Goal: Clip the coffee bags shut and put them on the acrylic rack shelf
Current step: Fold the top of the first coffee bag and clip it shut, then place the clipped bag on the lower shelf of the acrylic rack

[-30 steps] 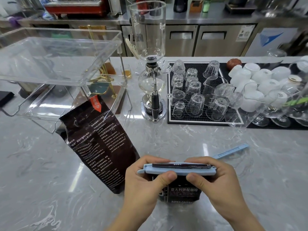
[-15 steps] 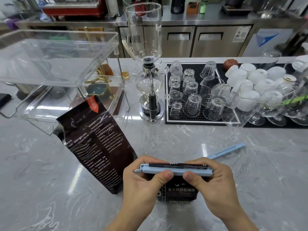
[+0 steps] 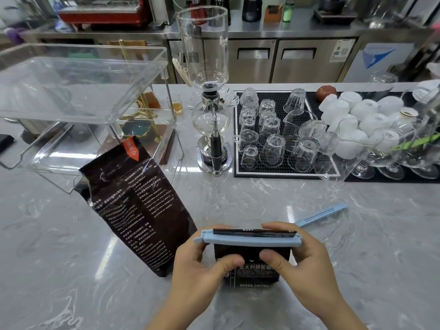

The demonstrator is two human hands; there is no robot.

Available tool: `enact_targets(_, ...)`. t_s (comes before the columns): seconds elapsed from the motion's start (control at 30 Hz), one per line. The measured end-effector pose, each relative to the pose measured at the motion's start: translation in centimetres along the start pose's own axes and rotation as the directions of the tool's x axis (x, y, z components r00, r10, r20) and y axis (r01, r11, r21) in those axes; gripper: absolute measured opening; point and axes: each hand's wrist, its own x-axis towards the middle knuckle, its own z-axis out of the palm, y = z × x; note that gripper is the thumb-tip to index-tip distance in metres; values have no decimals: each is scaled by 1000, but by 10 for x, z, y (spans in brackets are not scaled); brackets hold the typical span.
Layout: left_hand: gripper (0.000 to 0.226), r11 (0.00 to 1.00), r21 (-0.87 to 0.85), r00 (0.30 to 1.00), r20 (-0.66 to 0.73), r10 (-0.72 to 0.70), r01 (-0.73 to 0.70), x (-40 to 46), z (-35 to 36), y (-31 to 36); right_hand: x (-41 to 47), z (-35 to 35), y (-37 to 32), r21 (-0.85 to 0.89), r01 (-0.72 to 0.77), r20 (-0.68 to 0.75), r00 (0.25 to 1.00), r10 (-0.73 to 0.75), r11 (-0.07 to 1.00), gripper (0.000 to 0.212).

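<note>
A small dark coffee bag (image 3: 252, 273) stands at the near edge of the marble counter, with a light blue clip (image 3: 247, 239) closed across its top. My left hand (image 3: 200, 270) and my right hand (image 3: 307, 265) both grip this bag just below the clip, thumbs on its front. A larger dark coffee bag (image 3: 135, 210) with an orange tab leans at the left, with no clip on it. A second blue clip (image 3: 321, 214) lies on the counter behind my right hand. The clear acrylic rack (image 3: 100, 110), with two shelves, stands at the back left.
A glass siphon coffee maker (image 3: 212, 110) stands mid-counter. A black mat (image 3: 285, 172) with several upturned glasses lies to its right, then white cups (image 3: 364, 115) and stemmed glasses. Steel cabinets and a red machine line the back.
My thumbs have slid down from the clip onto the front of the small bag. The camera has shifted slightly; the bags and the loose clip stay put.
</note>
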Motion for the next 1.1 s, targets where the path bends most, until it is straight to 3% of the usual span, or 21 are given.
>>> enact_targets(0.13,43,1000,30,997,-80,6,-4,-19,-6,-23,-16,-3,18,-87,-30,-17,999,28,996,49)
enact_targets(0.43,46,999,42,991,-131,-27,33,-45,-6,-54,-50,12,72,57,-151,-138,978,158,987,90)
enact_targets(0.53,47,995,74,986,-160,-47,59,-49,-4,-59,-54,21,86,100,-103,-279,952,127,990,83)
enact_targets(0.7,47,989,102,978,-193,-83,104,-56,-1,-66,-56,28,98,58,-74,-353,931,90,996,78)
enact_targets(0.9,33,985,129,973,-214,-82,111,-53,5,-68,-60,29,101,96,-162,-310,933,184,982,70)
enact_targets(1.1,23,971,41,946,-238,-221,238,-44,11,-63,-61,37,97,1,-213,-361,911,199,977,55)
